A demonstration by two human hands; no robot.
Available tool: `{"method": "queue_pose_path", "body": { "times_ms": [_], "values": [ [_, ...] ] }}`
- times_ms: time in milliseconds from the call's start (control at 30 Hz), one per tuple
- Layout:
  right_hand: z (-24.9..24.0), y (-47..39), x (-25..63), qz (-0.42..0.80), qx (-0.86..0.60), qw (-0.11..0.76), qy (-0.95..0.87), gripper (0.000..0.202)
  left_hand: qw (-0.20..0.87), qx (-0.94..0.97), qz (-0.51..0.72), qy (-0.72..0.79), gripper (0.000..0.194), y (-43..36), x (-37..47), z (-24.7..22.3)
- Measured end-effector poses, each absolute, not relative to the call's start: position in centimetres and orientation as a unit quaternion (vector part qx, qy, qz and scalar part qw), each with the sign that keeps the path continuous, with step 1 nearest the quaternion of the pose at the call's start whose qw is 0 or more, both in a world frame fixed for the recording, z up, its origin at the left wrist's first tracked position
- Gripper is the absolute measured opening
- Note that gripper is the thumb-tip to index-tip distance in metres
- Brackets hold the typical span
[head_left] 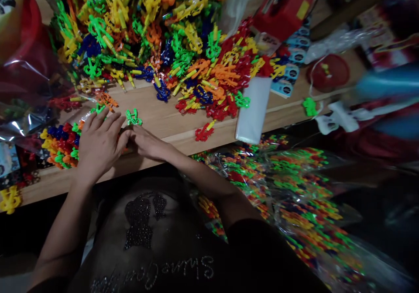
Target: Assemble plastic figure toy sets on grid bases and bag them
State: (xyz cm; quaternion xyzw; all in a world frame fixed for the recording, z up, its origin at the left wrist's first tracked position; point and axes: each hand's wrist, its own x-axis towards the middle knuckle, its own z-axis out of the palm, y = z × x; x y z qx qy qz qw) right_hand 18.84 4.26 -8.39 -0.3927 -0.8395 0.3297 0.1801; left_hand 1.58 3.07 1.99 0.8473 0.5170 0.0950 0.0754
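Observation:
My left hand (100, 142) lies with its fingers stretched out over the right end of a packed group of small plastic figures (62, 142) in red, blue, green, yellow and orange. My right hand (145, 142) is closed beside the left thumb, low over the table edge. Its fingertips are partly hidden, and what they pinch, if anything, does not show. Just beyond the right fingers lies a single green plastic figure (133, 117). A red figure with a yellow stick (204, 130) rests farther right, apart from both hands.
A big heap of loose figures (153, 35) spills from a white bag across the wooden table (157, 112). Right of it lie a stack of clear plastic sleeves (253, 109) and a red box (286, 11). Filled bags (301, 197) stand below the edge. A blurred blue sleeve (389, 83) is at right.

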Motion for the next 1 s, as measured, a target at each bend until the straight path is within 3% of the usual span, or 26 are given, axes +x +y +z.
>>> {"method": "queue_pose_path", "body": {
  "times_ms": [100, 200, 367, 467, 667, 833, 1000],
  "values": [
    [-7.3, 6.6, 20.1, 0.23, -0.481, 0.154, -0.832, 0.044, 0.07, 0.847, 0.109, 0.516, 0.053, 3.2, 1.6, 1.9],
    [-7.4, 8.8, 19.3, 0.218, -0.544, 0.174, -0.792, 0.041, 0.07, 0.841, 0.117, 0.523, 0.05, 3.2, 1.6, 1.9],
    [-6.8, 12.6, 18.3, 0.233, -0.483, 0.256, -0.804, 0.043, 0.069, 0.843, 0.104, 0.523, 0.049, 3.1, 1.5, 2.0],
    [-5.5, 15.0, 22.0, 0.175, -0.511, 0.22, -0.812, 0.039, 0.069, 0.845, 0.101, 0.52, 0.05, 3.1, 1.5, 2.0],
    [-5.6, 19.2, 31.5, 0.031, -0.722, 0.102, -0.684, 0.047, 0.077, 0.836, 0.102, 0.533, 0.051, 3.1, 1.8, 2.1],
    [-7.1, 18.6, 30.7, 0.019, -0.699, 0.056, -0.713, 0.067, 0.071, 0.84, 0.101, 0.528, 0.052, 3.1, 1.8, 2.0],
    [-6.9, 14.9, 27.7, 0.086, -0.642, 0.098, -0.756, 0.073, 0.072, 0.842, 0.099, 0.525, 0.049, 3.1, 1.6, 2.0]
  ]
}}
